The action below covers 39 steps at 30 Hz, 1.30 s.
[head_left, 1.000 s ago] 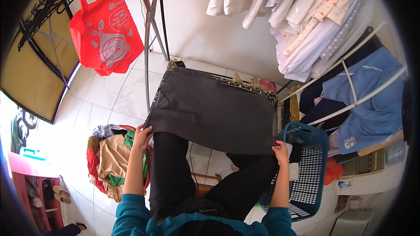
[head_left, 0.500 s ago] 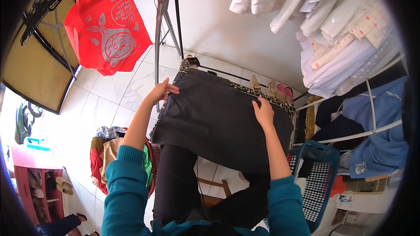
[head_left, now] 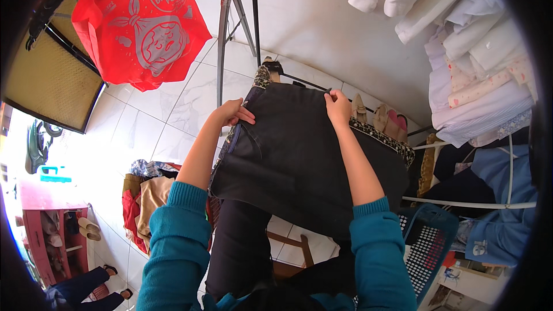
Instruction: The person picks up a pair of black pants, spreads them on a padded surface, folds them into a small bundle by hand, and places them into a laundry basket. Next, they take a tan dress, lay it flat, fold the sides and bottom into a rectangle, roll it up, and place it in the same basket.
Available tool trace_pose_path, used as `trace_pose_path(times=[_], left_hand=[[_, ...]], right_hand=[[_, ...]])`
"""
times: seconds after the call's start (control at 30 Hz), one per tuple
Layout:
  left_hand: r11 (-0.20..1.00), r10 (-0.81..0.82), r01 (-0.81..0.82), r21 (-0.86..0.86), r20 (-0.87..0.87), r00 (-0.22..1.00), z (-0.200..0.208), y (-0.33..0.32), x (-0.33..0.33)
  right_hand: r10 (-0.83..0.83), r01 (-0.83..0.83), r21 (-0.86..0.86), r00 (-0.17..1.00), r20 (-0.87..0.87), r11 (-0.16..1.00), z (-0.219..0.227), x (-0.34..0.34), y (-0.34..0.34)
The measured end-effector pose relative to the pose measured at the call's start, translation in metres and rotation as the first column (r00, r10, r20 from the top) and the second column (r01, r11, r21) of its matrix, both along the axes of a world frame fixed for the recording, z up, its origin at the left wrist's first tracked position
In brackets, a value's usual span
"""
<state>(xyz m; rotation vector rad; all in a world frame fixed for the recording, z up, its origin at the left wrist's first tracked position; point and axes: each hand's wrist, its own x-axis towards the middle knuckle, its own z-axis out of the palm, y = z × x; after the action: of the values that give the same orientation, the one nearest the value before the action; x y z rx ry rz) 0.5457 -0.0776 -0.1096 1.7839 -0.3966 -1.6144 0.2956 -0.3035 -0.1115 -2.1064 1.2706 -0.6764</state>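
A black garment (head_left: pixel 299 155) with a curved pocket seam and a dark bluish band along its left edge lies spread over an ironing board (head_left: pixel 381 144) with a leopard-print cover. Whether it is trousers or a skirt, I cannot tell. My left hand (head_left: pixel 231 113) rests at the garment's left edge, thumb apart and fingers stretched over the cloth. At the far edge, my right hand (head_left: pixel 339 106) pinches the fabric between thumb and fingers. The garment's near side hangs down over my lap.
A red tote bag (head_left: pixel 147 29) hangs at the upper left. Mixed clothes (head_left: pixel 151 196) fill a container at left. A teal perforated basket (head_left: pixel 426 247) stands at right, below a white rack (head_left: pixel 461 203). White clothes (head_left: pixel 461 52) hang at upper right. Shoes (head_left: pixel 389 122) sit beyond the board. Another person's legs (head_left: pixel 80 294) show lower left.
My right hand has moved up and left to the garment's far edge and now pinches it. My left hand stays at the left edge. The whole view has shifted slightly.
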Motion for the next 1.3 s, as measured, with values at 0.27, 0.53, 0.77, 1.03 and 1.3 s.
trace_pose_path(times=[0.27,0.53,0.77,1.03,1.3], left_hand=[[0.997,0.045,-0.038,-0.068,0.116,0.992,-0.013,0.011,0.004],[0.997,0.058,-0.072,0.002,0.575,0.816,0.001,0.011,-0.024],[0.995,0.097,-0.061,-0.078,0.639,0.763,-0.007,0.013,-0.039],[0.992,0.125,-0.094,-0.084,0.727,0.676,-0.032,0.018,-0.029],[0.983,0.186,-0.116,-0.145,0.788,0.587,-0.035,0.02,-0.037]], right_hand=[[0.851,-0.729,-0.486,0.522,0.063,0.483,0.091,-0.065,0.137],[0.866,-0.87,-0.239,0.474,-0.159,0.432,0.035,-0.162,0.178],[0.226,-0.375,-0.157,0.79,-0.57,0.914,0.042,-0.253,0.056],[-0.182,-0.134,-0.634,0.895,-0.408,0.762,0.063,-0.29,0.046],[0.043,-0.202,-0.267,0.864,-0.502,0.942,0.044,-0.36,0.115]])
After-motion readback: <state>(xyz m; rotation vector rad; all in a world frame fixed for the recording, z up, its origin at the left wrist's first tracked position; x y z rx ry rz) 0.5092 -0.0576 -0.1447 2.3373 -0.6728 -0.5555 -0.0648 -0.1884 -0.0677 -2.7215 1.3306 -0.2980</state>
